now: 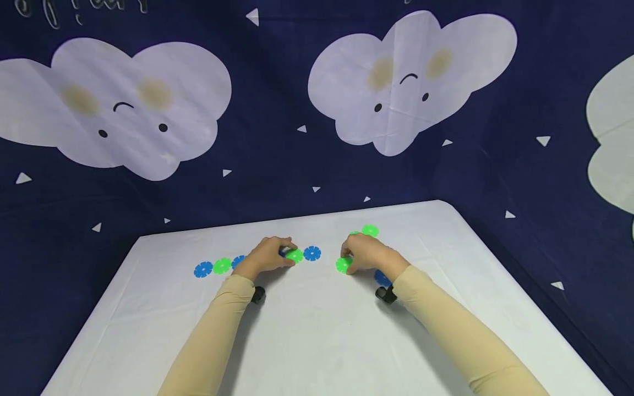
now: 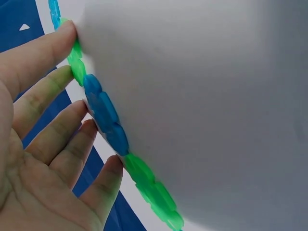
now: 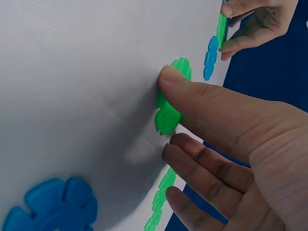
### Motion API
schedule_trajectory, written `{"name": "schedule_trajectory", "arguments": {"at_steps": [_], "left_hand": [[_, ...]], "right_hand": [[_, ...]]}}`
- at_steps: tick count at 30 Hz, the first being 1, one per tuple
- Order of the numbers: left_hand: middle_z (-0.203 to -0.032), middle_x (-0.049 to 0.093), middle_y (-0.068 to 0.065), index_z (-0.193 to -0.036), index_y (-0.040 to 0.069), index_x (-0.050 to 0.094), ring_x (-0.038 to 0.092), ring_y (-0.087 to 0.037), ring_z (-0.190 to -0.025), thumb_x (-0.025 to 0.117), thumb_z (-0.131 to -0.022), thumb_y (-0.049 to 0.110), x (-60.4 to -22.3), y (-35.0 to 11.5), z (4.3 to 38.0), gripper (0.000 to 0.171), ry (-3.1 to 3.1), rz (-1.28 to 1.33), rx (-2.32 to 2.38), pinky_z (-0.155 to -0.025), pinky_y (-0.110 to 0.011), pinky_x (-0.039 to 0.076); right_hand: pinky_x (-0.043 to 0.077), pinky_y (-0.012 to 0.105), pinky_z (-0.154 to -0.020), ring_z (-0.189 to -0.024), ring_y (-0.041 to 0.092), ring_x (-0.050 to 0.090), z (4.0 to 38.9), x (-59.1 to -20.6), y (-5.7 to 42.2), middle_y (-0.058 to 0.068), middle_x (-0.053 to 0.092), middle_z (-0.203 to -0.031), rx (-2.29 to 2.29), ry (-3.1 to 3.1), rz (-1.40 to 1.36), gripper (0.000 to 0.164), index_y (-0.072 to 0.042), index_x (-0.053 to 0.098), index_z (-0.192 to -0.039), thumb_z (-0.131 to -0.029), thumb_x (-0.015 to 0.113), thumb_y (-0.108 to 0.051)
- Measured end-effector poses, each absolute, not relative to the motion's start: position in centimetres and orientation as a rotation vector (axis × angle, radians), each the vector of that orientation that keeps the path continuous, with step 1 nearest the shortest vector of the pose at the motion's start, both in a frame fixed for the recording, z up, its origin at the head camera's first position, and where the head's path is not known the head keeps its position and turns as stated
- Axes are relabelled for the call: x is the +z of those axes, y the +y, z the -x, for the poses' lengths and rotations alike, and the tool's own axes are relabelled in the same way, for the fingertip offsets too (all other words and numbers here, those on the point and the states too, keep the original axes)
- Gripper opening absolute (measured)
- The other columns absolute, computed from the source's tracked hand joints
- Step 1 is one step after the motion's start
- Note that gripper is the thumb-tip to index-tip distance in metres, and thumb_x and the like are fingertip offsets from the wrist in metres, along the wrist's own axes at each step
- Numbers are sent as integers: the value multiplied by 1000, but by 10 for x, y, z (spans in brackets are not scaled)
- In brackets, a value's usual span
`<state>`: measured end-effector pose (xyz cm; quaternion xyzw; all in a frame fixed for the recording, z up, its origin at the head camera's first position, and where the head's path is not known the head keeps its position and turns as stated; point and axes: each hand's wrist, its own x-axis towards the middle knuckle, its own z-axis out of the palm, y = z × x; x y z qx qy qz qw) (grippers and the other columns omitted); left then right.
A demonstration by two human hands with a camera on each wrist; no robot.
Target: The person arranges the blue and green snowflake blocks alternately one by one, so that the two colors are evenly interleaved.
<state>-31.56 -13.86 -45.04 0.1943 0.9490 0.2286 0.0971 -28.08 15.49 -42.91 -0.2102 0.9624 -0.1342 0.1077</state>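
Flat notched plastic discs, snowflake building pieces, lie in a row at the table's left. My left hand (image 1: 266, 255) holds a green disc (image 1: 296, 256) of this row by its edges, between thumb and index finger. A blue disc (image 1: 312, 253) sits just right of it. In the left wrist view, a blue disc (image 2: 103, 115) and a green disc (image 2: 153, 192) continue the row beside the other fingers. My right hand (image 1: 367, 252) pinches another green disc (image 1: 343, 265), apart from the row's right end. Its thumb lies over that disc (image 3: 168, 118) in the right wrist view.
Loose green discs, one being a green disc (image 1: 370, 230), lie beyond my right hand. A blue disc (image 1: 382, 278) is partly hidden under the right wrist. The white table (image 1: 317, 341) meets a dark blue cloud-print cloth (image 1: 269, 181) at its far edge.
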Motion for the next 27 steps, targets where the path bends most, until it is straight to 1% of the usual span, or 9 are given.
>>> {"name": "schedule_trajectory", "arguments": {"at_steps": [4, 7, 13, 22, 27], "left_hand": [[-159, 59, -14, -138, 15, 73, 49, -40, -153, 87, -92, 22, -451, -137, 316, 49, 2813, -634, 646, -126, -59, 40], [-157, 60, -16, -139, 14, 72, 51, -39, -151, 89, -89, 21, -451, -135, 317, 54, 2810, -674, 643, -126, -57, 41], [-159, 59, -16, -140, 13, 71, 50, -38, -152, 92, -86, 25, -449, -125, 320, 59, 2802, -730, 663, -128, -54, 39], [-158, 60, -13, -139, 15, 73, 50, -36, -152, 90, -89, 31, -450, -104, 320, 55, 2774, -706, 699, -130, -54, 37], [-160, 57, -12, -138, 17, 74, 49, -36, -153, 89, -89, 32, -452, -97, 321, 53, 2788, -680, 692, -130, -54, 36]], "right_hand": [[58, 39, -90, -92, 16, 62, 281, -430, 153, 1, 75, -101, -360, 2840, 612, 31, -10, 82, -106, -80, 97, -19], [58, 39, -90, -92, 16, 61, 281, -430, 152, 0, 73, -101, -338, 2846, 605, 33, -11, 80, -106, -79, 97, -19], [57, 40, -91, -92, 17, 61, 279, -428, 151, 0, 72, -101, -332, 2869, 593, 36, -11, 77, -107, -78, 98, -19], [55, 38, -85, -87, 17, 57, 276, -427, 152, 1, 68, -95, -343, 2889, 624, 39, -10, 74, -107, -78, 98, -18], [54, 37, -83, -86, 17, 56, 277, -429, 153, 0, 67, -93, -341, 2890, 628, 38, -10, 74, -106, -78, 98, -19]]}}
